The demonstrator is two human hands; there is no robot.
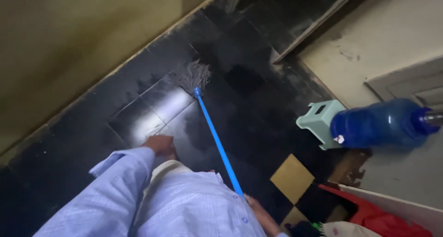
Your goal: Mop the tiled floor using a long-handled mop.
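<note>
— What sort of room are you standing in?

— A narrow passage with a dark tiled floor (258, 103), wet and shining near the centre left of the frame, and a yellowish wall (60, 48) filling the upper left.

— How are your hands placed?

— My left hand (160, 145) sits at centre left, low in the frame, out past my pale blue shirt sleeve (110, 191). Its fingers curl downward, and I cannot tell whether it holds anything. My right hand (260, 214) is at the bottom centre, closed around the lower end of the blue mop handle (218, 142).

— What stands around you?

— A pale green step stool (318, 121) at centre right, with a blue plastic bottle (378, 124) just right of it, overlapping it in the view. One yellow tile (291, 178) shows among the dark ones at lower right, and something red (383, 218) lies in the bottom right corner. A dark door threshold (318, 20) runs along the upper right.

— And the mop itself?

— Its handle slants from my right hand up and to the left, passing right of my left hand without touching it. The grey string mop head (194, 76) rests on the floor above the centre, well away from both hands, near the foot of the wall.
</note>
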